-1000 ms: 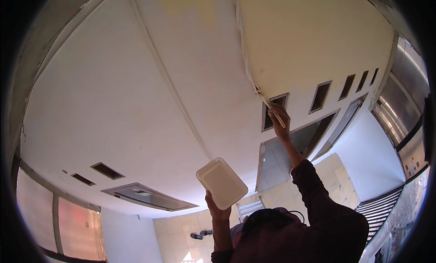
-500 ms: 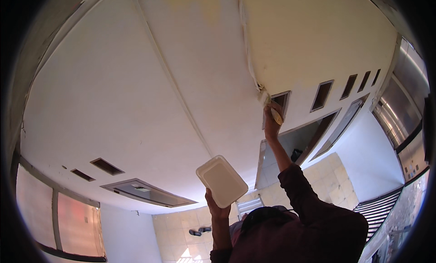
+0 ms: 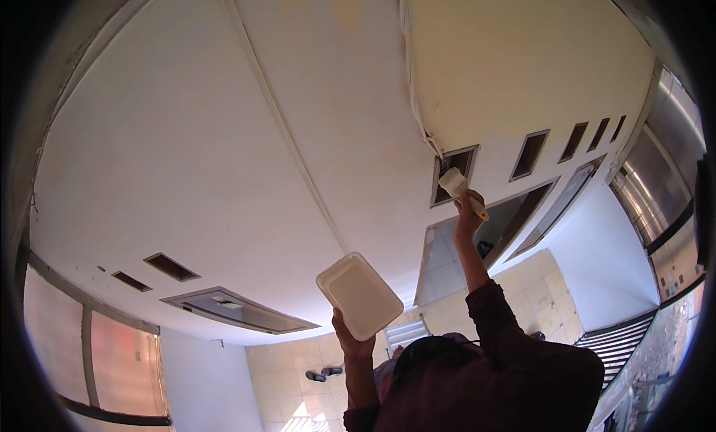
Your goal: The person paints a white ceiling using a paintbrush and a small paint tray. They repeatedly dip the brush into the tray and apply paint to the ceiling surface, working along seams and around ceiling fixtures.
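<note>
My left hand [image 3: 352, 339] grips a white rectangular tray [image 3: 358, 294] of pale paint, held up low in the middle of the view. My right hand [image 3: 468, 219] is closed on a paintbrush [image 3: 453, 181] with cream-coated bristles and a pale wooden handle. The bristles are in front of a small framed opening [image 3: 463, 161], just below a bundle of white cables [image 3: 414, 89] running down the wall. Whether the bristles touch the wall or frame I cannot tell. The wall [image 3: 522, 67] is cream right of the cables and mostly white to their left.
More small openings [image 3: 532, 153] line the wall, with a doorway [image 3: 440, 260] below and a narrow window [image 3: 239, 313] lower left. Dark sandals [image 3: 317, 376] lie on the tiled floor [image 3: 280, 365]. A barred railing [image 3: 608, 342] is at lower right, frosted panes [image 3: 127, 365] at lower left.
My right hand with the brush has shifted right and lower, from the end of the cables to over the opening, the bristles now showing broadside. The left hand and tray moved slightly left.
</note>
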`<state>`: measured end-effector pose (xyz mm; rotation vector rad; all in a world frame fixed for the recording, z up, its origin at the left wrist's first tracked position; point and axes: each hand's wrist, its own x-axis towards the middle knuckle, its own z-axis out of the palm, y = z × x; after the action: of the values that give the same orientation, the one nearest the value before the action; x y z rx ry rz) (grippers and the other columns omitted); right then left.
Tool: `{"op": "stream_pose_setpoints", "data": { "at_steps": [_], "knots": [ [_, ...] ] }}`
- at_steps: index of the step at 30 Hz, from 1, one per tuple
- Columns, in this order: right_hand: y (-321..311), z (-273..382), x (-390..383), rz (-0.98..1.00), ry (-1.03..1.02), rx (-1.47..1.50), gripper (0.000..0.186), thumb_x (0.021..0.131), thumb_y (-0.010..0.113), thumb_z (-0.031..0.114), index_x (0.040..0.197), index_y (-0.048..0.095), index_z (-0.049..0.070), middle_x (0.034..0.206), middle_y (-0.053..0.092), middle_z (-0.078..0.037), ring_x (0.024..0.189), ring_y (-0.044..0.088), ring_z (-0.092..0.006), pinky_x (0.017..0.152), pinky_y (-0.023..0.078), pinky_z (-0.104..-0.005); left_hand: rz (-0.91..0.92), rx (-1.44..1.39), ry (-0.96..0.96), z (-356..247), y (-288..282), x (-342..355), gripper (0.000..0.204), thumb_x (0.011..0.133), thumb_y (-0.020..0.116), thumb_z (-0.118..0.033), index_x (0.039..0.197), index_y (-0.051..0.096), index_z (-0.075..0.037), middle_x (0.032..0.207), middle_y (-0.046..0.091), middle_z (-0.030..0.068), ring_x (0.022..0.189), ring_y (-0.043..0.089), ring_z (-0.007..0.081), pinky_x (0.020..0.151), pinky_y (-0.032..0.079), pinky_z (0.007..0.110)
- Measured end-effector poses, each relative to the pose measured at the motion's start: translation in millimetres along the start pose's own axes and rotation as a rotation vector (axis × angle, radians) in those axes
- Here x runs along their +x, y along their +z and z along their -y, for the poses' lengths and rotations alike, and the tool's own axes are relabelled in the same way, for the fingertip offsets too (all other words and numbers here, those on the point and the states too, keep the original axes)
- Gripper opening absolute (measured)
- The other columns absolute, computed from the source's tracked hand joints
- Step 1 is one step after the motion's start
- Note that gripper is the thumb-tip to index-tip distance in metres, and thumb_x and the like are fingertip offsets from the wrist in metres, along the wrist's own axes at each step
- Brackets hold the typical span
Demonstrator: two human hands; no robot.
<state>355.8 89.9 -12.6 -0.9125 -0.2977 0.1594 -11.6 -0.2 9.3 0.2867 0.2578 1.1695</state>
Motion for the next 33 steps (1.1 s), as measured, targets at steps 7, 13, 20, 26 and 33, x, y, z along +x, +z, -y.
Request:
{"op": "stream_pose_setpoints", "data": {
  "at_steps": [7, 13, 20, 26, 33],
  "knots": [
    [46.1, 5.8, -0.3, 0.185, -0.218, -0.068, 0.019, 0.093, 0.067, 0.011, 0.111, 0.062, 0.003, 0.110, 0.061, -0.005, 0.098, 0.063, -0.0151, 0.085, 0.059, -0.0309, 0.036, 0.029, -0.028, -0.6, -4.3, 4.9, 0.058, 0.096, 0.059, -0.049, 0.138, 0.047, -0.010, 0.126, 0.059, 0.0083, 0.115, 0.060, 0.0251, 0.093, 0.055, 0.043],
    [25.6, 12.7, -8.6, 0.294, -0.386, -0.222, 0.016, 0.093, 0.066, 0.006, 0.108, 0.062, 0.003, 0.111, 0.061, -0.005, 0.095, 0.061, -0.0131, 0.082, 0.057, -0.0291, 0.033, 0.052, -0.026, 1.0, -2.9, 4.8, 0.061, 0.094, 0.061, -0.051, 0.137, 0.047, -0.010, 0.125, 0.058, 0.0082, 0.114, 0.060, 0.0252, 0.093, 0.055, 0.044],
    [54.0, 24.8, -19.0, 0.273, -0.642, -0.439, 0.015, 0.091, 0.063, 0.001, 0.105, 0.060, 0.004, 0.114, 0.061, -0.007, 0.094, 0.056, -0.0125, 0.082, 0.049, -0.0274, 0.029, 0.023, -0.054, 0.3, -5.8, 10.5, 0.060, 0.094, 0.063, -0.049, 0.137, 0.047, -0.010, 0.126, 0.059, 0.0086, 0.116, 0.059, 0.0258, 0.095, 0.054, 0.045],
    [60.3, 57.0, -50.9, 0.537, -0.470, -0.362, 0.016, 0.090, 0.062, 0.001, 0.106, 0.060, 0.004, 0.116, 0.058, -0.013, 0.108, 0.056, -0.0261, 0.093, 0.046, -0.0369, 0.018, 0.006, -0.034, 0.5, -3.3, 8.5, 0.059, 0.094, 0.063, -0.048, 0.137, 0.048, -0.011, 0.126, 0.059, 0.0086, 0.116, 0.059, 0.0263, 0.096, 0.054, 0.046],
    [76.7, 49.8, -40.5, 0.262, -0.578, -0.462, 0.013, 0.094, 0.062, 0.007, 0.107, 0.058, 0.005, 0.122, 0.058, -0.013, 0.114, 0.053, -0.0248, 0.099, 0.043, -0.0379, 0.043, -0.024, -0.062, -0.6, -1.8, 10.6, 0.059, 0.094, 0.062, -0.048, 0.137, 0.048, -0.010, 0.126, 0.059, 0.0085, 0.116, 0.060, 0.0251, 0.096, 0.055, 0.044]
  ]
}}
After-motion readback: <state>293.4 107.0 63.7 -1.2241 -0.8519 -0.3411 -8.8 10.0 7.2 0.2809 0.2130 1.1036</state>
